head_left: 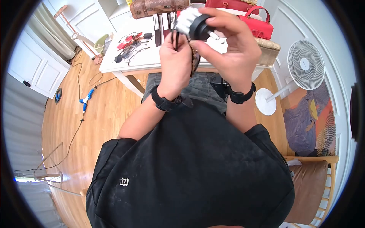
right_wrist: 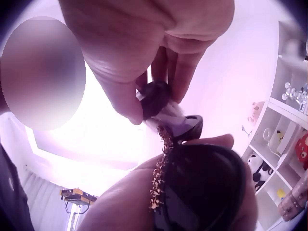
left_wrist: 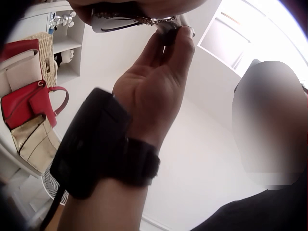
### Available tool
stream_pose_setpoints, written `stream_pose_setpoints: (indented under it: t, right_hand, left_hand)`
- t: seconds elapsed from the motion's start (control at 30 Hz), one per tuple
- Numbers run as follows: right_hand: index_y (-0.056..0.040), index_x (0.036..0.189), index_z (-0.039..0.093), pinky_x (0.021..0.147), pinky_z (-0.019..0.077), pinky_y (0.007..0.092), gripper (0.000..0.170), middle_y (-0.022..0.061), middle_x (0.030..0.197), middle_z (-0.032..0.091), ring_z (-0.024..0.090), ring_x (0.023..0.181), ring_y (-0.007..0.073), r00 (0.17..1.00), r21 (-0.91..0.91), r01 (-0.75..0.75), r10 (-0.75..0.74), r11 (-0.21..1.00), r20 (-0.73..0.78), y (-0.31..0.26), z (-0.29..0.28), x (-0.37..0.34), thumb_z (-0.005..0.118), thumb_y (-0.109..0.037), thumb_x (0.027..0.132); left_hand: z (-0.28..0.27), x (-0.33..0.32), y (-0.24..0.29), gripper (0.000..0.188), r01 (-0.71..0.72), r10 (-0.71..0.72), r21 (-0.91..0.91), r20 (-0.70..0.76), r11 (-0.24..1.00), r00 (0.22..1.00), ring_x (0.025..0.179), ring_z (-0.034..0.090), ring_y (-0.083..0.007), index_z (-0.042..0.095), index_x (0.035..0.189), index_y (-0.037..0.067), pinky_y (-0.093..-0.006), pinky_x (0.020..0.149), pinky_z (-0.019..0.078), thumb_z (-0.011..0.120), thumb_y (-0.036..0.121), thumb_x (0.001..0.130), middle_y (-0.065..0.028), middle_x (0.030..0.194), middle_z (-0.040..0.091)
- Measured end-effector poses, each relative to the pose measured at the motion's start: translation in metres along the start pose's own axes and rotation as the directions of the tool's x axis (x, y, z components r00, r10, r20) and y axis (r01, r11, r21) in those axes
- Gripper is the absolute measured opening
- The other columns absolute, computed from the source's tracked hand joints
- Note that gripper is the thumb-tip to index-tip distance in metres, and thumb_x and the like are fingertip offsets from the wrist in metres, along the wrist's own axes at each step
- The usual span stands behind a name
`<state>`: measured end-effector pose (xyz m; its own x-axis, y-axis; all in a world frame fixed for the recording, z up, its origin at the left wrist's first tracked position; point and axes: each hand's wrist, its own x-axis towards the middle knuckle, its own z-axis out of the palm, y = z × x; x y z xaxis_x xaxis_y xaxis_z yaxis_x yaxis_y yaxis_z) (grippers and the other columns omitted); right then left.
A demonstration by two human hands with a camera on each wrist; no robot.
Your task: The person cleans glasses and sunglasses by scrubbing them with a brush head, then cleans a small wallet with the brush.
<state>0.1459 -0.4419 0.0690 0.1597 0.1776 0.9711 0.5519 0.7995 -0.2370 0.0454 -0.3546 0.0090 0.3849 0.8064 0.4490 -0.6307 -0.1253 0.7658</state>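
Observation:
My left hand (head_left: 174, 62) holds a pair of sunglasses (right_wrist: 202, 185) with dark lenses and gold, jagged trim along the frame. From the right, my right hand (head_left: 237, 49) pinches the round black handle of a small brush (head_left: 200, 27) between thumb and fingers. Its white bristles (head_left: 186, 19) are at the sunglasses. In the right wrist view the bristles lie against the end of the gold trim (right_wrist: 161, 168), close to the second lens. The left wrist view has the sunglasses (left_wrist: 118, 23) along its top edge, partly hidden by the left hand.
Several pairs of glasses (head_left: 131, 49) lie on the left of the white table (head_left: 114, 64). Dark narrow cases (head_left: 157, 32) and a brown trunk (head_left: 152, 8) stand behind, with a red handbag (head_left: 260, 26) at right. A white fan (head_left: 306, 62) stands beside the table; cables (head_left: 85, 100) cross the floor.

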Motion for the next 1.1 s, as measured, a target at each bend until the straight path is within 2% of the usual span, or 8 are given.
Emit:
stream_pose_setpoints:
  t: [0.17,0.2,0.53,0.73,0.87,0.9,1.0,1.1]
  right_hand:
    - [-0.0017,0.106,0.072,0.084,0.0597,0.0276,0.036,0.0075,0.12,0.076,0.073,0.097,0.0152,0.952,-0.115,-0.18,0.202,0.977,0.228,-0.004,-0.015,0.002,0.086,-0.002,0.073]
    - [-0.0017,0.106,0.072,0.084,0.0597,0.0276,0.036,0.0075,0.12,0.076,0.073,0.097,0.0152,0.952,-0.115,-0.18,0.202,0.977,0.228,-0.004,-0.014,0.001,0.086,-0.002,0.073]
    - [-0.0006,0.106,0.073,0.083,0.0629,0.0299,0.04,0.0072,0.111,0.069,0.072,0.097,0.0195,0.838,-0.06,-0.278,0.273,0.959,0.472,-0.013,-0.015,0.001,0.088,-0.002,0.069]
    - [-0.0015,0.104,0.074,0.068,0.0539,0.0268,0.045,0.0063,0.097,0.071,0.068,0.081,0.0146,0.93,-0.26,-0.067,0.154,0.963,0.333,-0.003,-0.004,-0.001,0.097,-0.016,0.068]
    - [-0.0043,0.09,0.067,0.06,0.0457,0.025,0.045,0.0025,0.083,0.067,0.06,0.069,0.0102,0.951,-0.327,-0.124,0.206,0.937,0.229,0.002,0.005,-0.011,0.1,-0.024,0.066]
    - [-0.0053,0.088,0.064,0.058,0.0426,0.0228,0.041,-0.001,0.079,0.064,0.056,0.065,0.0062,0.952,-0.285,-0.195,0.251,0.938,0.175,0.0,0.01,-0.016,0.098,-0.022,0.073]
    - [-0.0045,0.091,0.063,0.057,0.0419,0.0212,0.031,-0.0032,0.079,0.064,0.054,0.065,0.0035,0.924,0.127,-0.382,0.382,0.915,0.027,0.004,0.026,-0.029,0.092,-0.015,0.083]
    - [-0.0016,0.096,0.065,0.065,0.0462,0.0208,0.017,-0.002,0.084,0.065,0.057,0.074,0.0038,0.928,0.099,-0.371,0.366,0.923,0.07,0.0,0.025,-0.026,0.081,-0.005,0.092]
  left_hand:
    - [-0.019,0.022,0.008,0.024,0.096,-0.097,0.014,0.047,0.995,0.994,0.088,0.074,-0.0171,0.06,0.119,-0.003,-0.0299,0.073,0.0628,0.053,-0.007,0.096,-0.0109,0.105,0.071]
    - [-0.002,0.019,0.031,0.012,0.116,-0.114,-0.114,0.021,0.987,0.993,0.074,0.068,-0.0102,0.063,0.103,0.002,-0.025,0.063,0.0568,0.057,-0.006,0.097,-0.0059,0.093,0.07]
    - [-0.022,0.026,0.023,0.005,0.051,-0.039,-0.245,0.053,0.968,0.998,0.083,0.068,-0.01,0.062,0.102,0.003,-0.0283,0.081,0.059,0.064,-0.001,0.1,-0.0022,0.094,0.069]
    - [-0.016,0.024,0.036,0.003,0.05,-0.057,-0.188,-0.034,0.981,0.998,0.08,0.066,-0.0077,0.062,0.101,0.004,-0.0252,0.068,0.0535,0.063,0.001,0.101,-0.0007,0.09,0.067]
    - [-0.014,0.027,0.031,0.008,-0.033,0.007,-0.157,-0.162,0.987,0.987,0.071,0.058,-0.0048,0.06,0.095,0.005,-0.0236,0.065,0.0499,0.059,-0.002,0.099,0.0029,0.082,0.061]
    - [-0.022,0.027,0.029,0.015,0.003,-0.012,-0.097,-0.094,0.995,0.995,0.083,0.071,-0.0122,0.062,0.116,-0.001,-0.0284,0.073,0.0616,0.059,0.0,0.101,-0.0068,0.102,0.072]
    - [-0.025,0.027,0.019,0.005,-0.045,0.044,-0.089,-0.02,0.995,0.999,0.083,0.069,-0.0093,0.058,0.1,0.003,-0.0271,0.073,0.0606,0.062,0.0,0.101,-0.0035,0.094,0.067]
    - [-0.022,0.029,0.019,0.013,-0.081,0.072,-0.15,-0.061,0.985,0.996,0.083,0.068,-0.0084,0.054,0.093,0.005,-0.0262,0.074,0.0594,0.064,0.0,0.1,-0.0017,0.09,0.063]
